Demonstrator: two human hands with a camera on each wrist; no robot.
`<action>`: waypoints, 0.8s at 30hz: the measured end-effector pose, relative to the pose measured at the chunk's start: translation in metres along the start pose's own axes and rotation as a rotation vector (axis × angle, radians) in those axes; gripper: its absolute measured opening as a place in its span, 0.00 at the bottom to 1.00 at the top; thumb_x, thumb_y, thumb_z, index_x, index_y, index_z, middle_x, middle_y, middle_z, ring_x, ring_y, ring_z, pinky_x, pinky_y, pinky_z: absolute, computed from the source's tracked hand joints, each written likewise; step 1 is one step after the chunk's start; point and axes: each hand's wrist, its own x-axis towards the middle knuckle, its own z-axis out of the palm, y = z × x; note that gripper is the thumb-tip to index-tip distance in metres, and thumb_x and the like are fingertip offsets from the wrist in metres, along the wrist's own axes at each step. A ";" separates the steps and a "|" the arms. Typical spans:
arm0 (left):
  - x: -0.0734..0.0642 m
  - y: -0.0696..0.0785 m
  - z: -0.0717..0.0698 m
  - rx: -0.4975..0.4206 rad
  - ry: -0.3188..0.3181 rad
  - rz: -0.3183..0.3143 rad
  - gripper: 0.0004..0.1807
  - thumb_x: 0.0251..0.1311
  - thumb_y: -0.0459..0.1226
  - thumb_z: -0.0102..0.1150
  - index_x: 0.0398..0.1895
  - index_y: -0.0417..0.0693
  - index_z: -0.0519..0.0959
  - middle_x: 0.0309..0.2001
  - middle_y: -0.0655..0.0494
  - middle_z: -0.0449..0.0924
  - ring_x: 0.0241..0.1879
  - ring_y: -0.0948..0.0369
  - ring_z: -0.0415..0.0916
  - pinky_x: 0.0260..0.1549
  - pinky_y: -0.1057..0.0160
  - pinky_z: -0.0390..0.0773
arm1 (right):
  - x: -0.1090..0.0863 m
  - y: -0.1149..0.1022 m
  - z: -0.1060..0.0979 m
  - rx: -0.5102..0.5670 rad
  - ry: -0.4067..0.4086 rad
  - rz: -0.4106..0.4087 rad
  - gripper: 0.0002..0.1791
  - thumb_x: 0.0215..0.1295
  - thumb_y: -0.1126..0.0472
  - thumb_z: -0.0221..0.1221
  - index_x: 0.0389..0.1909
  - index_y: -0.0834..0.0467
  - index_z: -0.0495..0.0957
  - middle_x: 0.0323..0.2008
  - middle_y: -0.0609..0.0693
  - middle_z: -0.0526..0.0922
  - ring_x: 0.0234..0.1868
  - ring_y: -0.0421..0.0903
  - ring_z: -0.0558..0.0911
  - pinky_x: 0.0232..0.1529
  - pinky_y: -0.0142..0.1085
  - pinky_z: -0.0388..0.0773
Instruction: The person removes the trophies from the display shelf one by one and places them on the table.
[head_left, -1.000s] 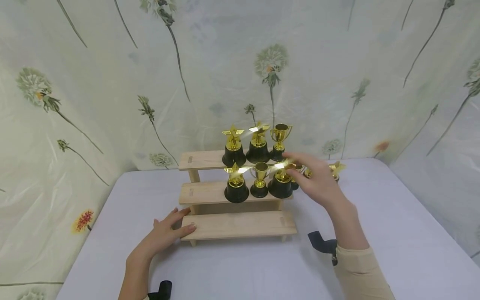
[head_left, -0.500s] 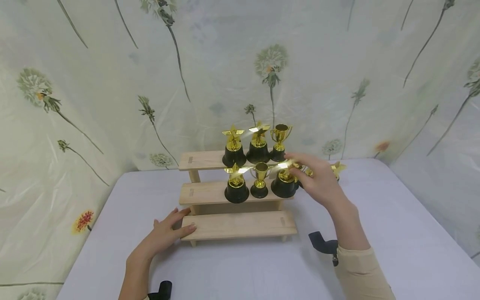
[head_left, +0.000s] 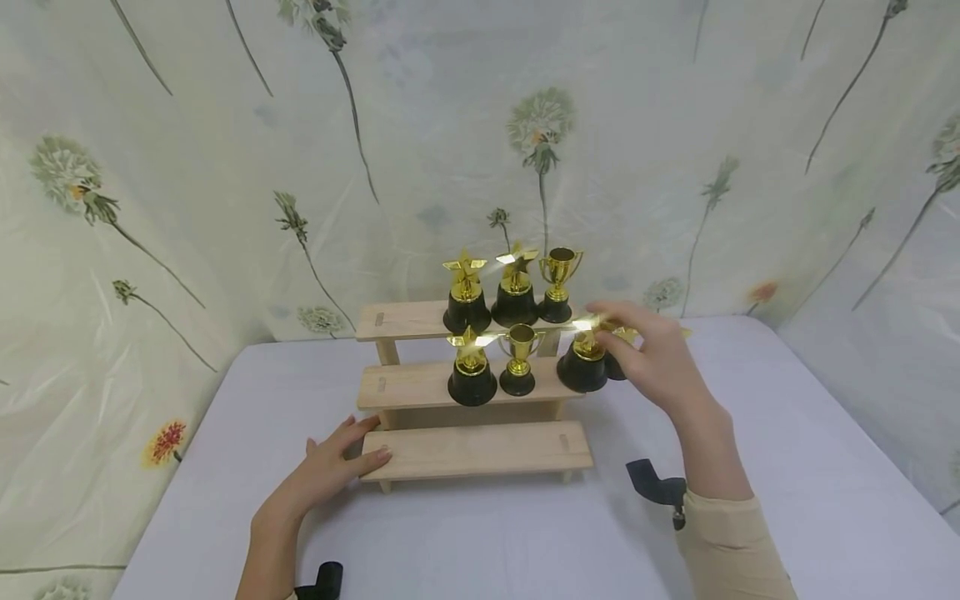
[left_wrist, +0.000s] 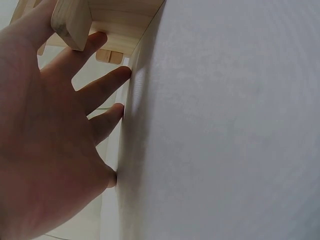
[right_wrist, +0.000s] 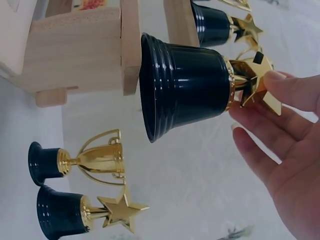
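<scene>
My right hand (head_left: 660, 354) pinches the gold star on top of a black-based star trophy (head_left: 582, 371) between thumb and fingers. In the right wrist view the trophy's base (right_wrist: 190, 85) juts past the right end of the middle board; whether it touches the wood I cannot tell. Spread straight fingers of my left hand (head_left: 330, 467) lie at the left end of the three-step wooden stand (head_left: 480, 450), the thumb on top of the lowest board. Left of the held trophy, another star trophy (head_left: 472, 379) and a cup trophy (head_left: 518, 371) stand on the middle step.
Two star trophies (head_left: 467, 304) and a cup trophy (head_left: 557, 283) occupy the right part of the top step. On the white table (head_left: 480, 542), right of the stand, are a cup trophy (right_wrist: 100, 157) and a star trophy (right_wrist: 62, 212), mostly hidden behind my right hand in the head view.
My right hand has moved right with the star trophy, widening the space between it and the cup trophy on the middle step. My left hand has stayed in place.
</scene>
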 end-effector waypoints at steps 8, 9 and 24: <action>0.000 0.000 0.000 -0.001 0.001 0.001 0.44 0.58 0.65 0.58 0.75 0.58 0.64 0.77 0.45 0.58 0.81 0.47 0.40 0.67 0.27 0.18 | 0.000 -0.001 -0.003 -0.023 -0.024 0.023 0.23 0.61 0.72 0.65 0.56 0.55 0.81 0.52 0.53 0.86 0.49 0.50 0.85 0.55 0.36 0.78; 0.000 0.000 0.000 -0.001 0.001 0.001 0.44 0.58 0.66 0.58 0.75 0.58 0.64 0.77 0.45 0.57 0.81 0.47 0.40 0.67 0.27 0.17 | 0.000 0.000 -0.003 -0.027 -0.026 0.032 0.22 0.61 0.72 0.65 0.56 0.55 0.81 0.52 0.52 0.86 0.49 0.49 0.84 0.55 0.38 0.78; 0.000 0.001 0.000 0.009 0.006 -0.006 0.44 0.58 0.66 0.58 0.74 0.57 0.65 0.76 0.45 0.59 0.80 0.47 0.41 0.68 0.27 0.19 | -0.001 0.006 -0.012 -0.051 0.024 0.039 0.23 0.58 0.73 0.66 0.54 0.55 0.82 0.46 0.52 0.88 0.43 0.45 0.82 0.44 0.19 0.70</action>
